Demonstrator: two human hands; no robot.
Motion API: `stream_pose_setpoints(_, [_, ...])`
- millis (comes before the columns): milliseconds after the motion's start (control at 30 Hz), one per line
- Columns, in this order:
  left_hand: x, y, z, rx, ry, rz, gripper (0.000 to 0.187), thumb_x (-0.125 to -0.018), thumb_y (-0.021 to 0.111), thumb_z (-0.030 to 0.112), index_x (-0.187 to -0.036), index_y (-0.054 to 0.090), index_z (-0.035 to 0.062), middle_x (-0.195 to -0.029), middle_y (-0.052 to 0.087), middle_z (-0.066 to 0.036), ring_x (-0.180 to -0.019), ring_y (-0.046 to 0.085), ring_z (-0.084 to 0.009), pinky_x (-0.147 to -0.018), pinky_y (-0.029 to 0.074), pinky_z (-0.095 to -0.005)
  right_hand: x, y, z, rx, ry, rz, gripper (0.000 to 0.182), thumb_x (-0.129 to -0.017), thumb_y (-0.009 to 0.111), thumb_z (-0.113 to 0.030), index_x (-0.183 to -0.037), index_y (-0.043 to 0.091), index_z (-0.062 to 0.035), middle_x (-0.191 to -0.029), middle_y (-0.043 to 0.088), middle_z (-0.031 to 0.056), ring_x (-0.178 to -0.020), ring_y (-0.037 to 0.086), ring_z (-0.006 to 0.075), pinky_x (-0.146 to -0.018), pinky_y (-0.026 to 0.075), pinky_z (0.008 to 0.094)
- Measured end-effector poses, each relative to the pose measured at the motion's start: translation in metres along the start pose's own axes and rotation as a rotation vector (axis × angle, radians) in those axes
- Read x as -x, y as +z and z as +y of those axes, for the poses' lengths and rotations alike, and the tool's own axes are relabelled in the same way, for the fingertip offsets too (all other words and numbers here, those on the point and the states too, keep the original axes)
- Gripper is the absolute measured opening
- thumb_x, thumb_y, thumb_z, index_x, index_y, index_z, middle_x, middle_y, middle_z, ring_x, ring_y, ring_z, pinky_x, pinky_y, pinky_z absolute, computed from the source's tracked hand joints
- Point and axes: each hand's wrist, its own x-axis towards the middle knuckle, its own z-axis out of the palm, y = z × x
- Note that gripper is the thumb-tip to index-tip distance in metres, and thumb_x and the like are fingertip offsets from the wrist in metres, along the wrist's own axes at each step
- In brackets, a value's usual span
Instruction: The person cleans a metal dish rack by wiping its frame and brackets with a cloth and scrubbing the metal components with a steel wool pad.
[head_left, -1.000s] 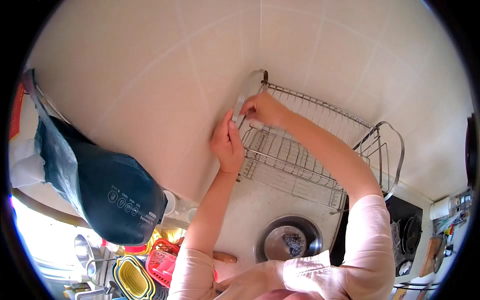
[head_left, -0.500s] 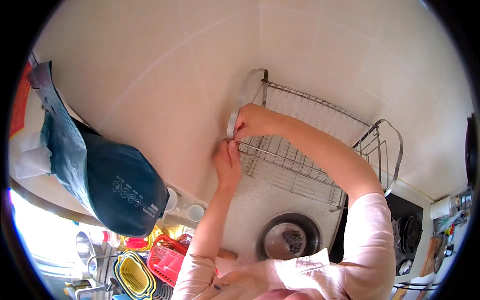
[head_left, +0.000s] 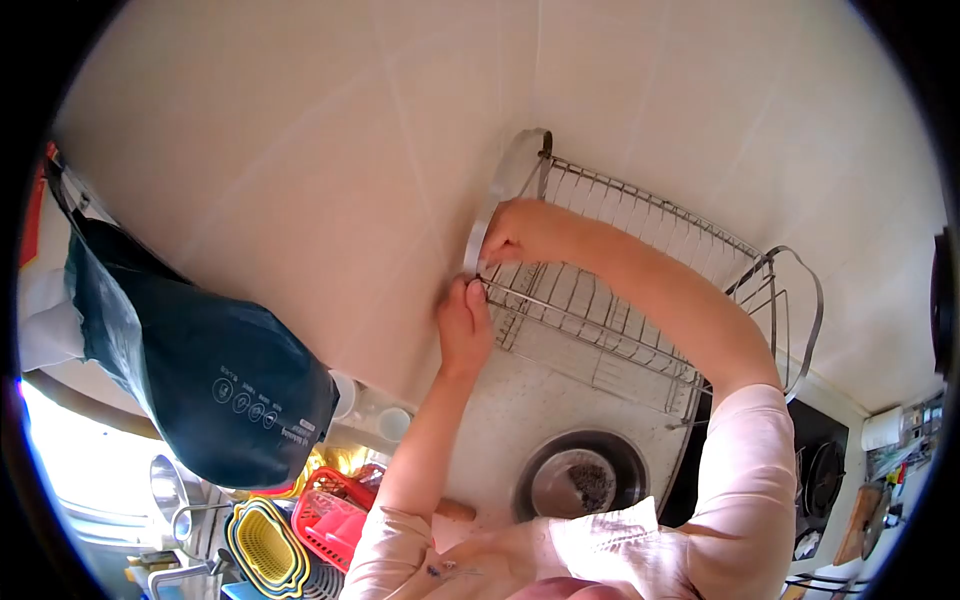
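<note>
Your left hand [head_left: 466,325] reaches up from below, its thumb and finger closed on the near-left corner of the wire dish rack [head_left: 600,335]. That corner lies at 12 o'clock from the palm, right at the fingertips. Your right hand [head_left: 506,240] is curled against the flat metal side strip [head_left: 478,240], with the corner at its 7 o'clock; its tips are partly hidden, so you cannot tell whether they grip anything. From the corner, the strip climbs towards 1 o'clock, while the rack's long front rail [head_left: 560,314] runs off towards 4 o'clock, under your right forearm. Both hands are near the joint, but the left is the nearer, touching it. The round steel basin [head_left: 633,475] sits at 5 o'clock from your left hand, well apart
</note>
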Motion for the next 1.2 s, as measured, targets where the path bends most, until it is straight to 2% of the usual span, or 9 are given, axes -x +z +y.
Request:
stream_pose_setpoints(167, [-0.001, -0.004, 0.007, -0.023, -0.015, -0.024, 0.028, -0.090, 0.036, 0.024, -0.087, 0.050, -0.0010, -0.063, 0.050, -0.019, -0.058, 0.050, -0.0347, -0.054, 0.039, -0.0402, 0.005, 0.005, 0.082, -0.131, 0.122, 0.192, 0.011, -0.072, 0.064, -0.008, -0.082, 0.067, -0.0105, -0.081, 0.063, 0.0046, -0.074, 0.059, 0.0230, -0.063, 0.047, 0.0332])
stream_pose_setpoints(267, [0.000, -0.002, -0.003, -0.027, 0.010, -0.004, 0.028, -0.090, 0.036, 0.023, -0.087, 0.050, -0.0010, -0.062, 0.050, -0.019, -0.058, 0.050, -0.0339, -0.054, 0.039, -0.0400, -0.004, 0.008, 0.025, -0.240, 0.061, -0.036, 0.011, -0.073, 0.062, -0.006, -0.082, 0.067, -0.0109, -0.079, 0.063, 0.0059, -0.073, 0.059, 0.0228, -0.062, 0.046, 0.0330])
stream_pose_setpoints(367, [0.003, -0.002, 0.002, -0.054, -0.005, 0.001, 0.029, -0.090, 0.036, 0.023, -0.087, 0.050, -0.0013, -0.061, 0.049, -0.019, -0.057, 0.050, -0.0336, -0.054, 0.039, -0.0400, -0.003, 0.002, -0.010, 0.076, -0.020, -0.087, 0.012, -0.073, 0.061, -0.004, -0.083, 0.066, -0.0101, -0.077, 0.062, 0.0080, -0.072, 0.059, 0.0217, -0.062, 0.046, 0.0325])
stream_pose_setpoints(567, [0.001, -0.005, 0.004, -0.012, 0.005, -0.026, 0.031, -0.092, 0.036, 0.027, -0.081, 0.047, -0.0004, -0.058, 0.047, -0.013, -0.053, 0.048, -0.0255, -0.051, 0.038, -0.0353, 0.001, 0.002, 0.026, -0.045, -0.171, 0.035, 0.019, -0.074, 0.061, -0.014, -0.092, 0.064, -0.0106, -0.089, 0.063, 0.0058, -0.081, 0.059, 0.0267, -0.068, 0.046, 0.0345])
stream_pose_setpoints(633, [0.003, -0.004, 0.003, 0.006, 0.045, -0.031, 0.036, -0.094, 0.034, 0.029, -0.072, 0.043, 0.0022, -0.056, 0.044, -0.005, -0.052, 0.044, -0.0133, -0.049, 0.037, -0.0283, 0.006, -0.002, 0.093, -0.220, 0.091, 0.115, 0.020, -0.075, 0.059, -0.014, -0.094, 0.063, -0.0105, -0.091, 0.063, 0.0057, -0.085, 0.058, 0.0265, -0.070, 0.047, 0.0343])
stream_pose_setpoints(733, [0.001, -0.003, 0.003, -0.042, 0.059, -0.001, 0.036, -0.094, 0.035, 0.030, -0.072, 0.043, 0.0027, -0.056, 0.045, -0.004, -0.051, 0.044, -0.0123, -0.048, 0.037, -0.0271, 0.008, -0.026, 0.125, 0.319, 0.125, 0.188, 0.018, -0.076, 0.053, -0.012, -0.092, 0.063, -0.0102, -0.090, 0.062, 0.0064, -0.084, 0.058, 0.0259, -0.072, 0.048, 0.0341])
stream_pose_setpoints(833, [0.002, -0.005, 0.007, 0.013, -0.020, -0.022, 0.024, -0.091, 0.039, 0.020, -0.087, 0.050, -0.0010, -0.059, 0.048, -0.015, -0.055, 0.049, -0.0274, -0.053, 0.039, -0.0366, 0.009, -0.029, 0.128, 0.568, 0.120, 0.220, 0.019, -0.077, 0.050, -0.010, -0.090, 0.063, -0.0105, -0.091, 0.061, 0.0064, -0.085, 0.057, 0.0263, -0.072, 0.048, 0.0346])
stream_pose_setpoints(1000, [0.002, -0.005, 0.003, 0.026, -0.036, -0.049, 0.023, -0.090, 0.040, 0.019, -0.088, 0.050, -0.0012, -0.060, 0.049, -0.016, -0.055, 0.049, -0.0303, -0.053, 0.039, -0.0377, 0.019, -0.028, 0.115, 0.828, 0.127, 0.297, 0.020, -0.074, 0.052, -0.009, -0.092, 0.062, -0.0098, -0.092, 0.059, 0.0080, -0.087, 0.055, 0.0269, -0.073, 0.048, 0.0361])
stream_pose_setpoints(1200, [0.001, -0.007, 0.007, 0.020, -0.018, -0.057, 0.023, -0.090, 0.039, 0.019, -0.090, 0.050, -0.0014, -0.060, 0.050, -0.016, -0.056, 0.049, -0.0308, -0.054, 0.040, -0.0376, 0.023, -0.043, 0.043, 0.536, 0.685, 0.411, 0.013, -0.071, 0.058, -0.011, -0.083, 0.063, -0.0082, -0.092, 0.057, 0.0065, -0.087, 0.054, 0.0259, -0.071, 0.048, 0.0374])
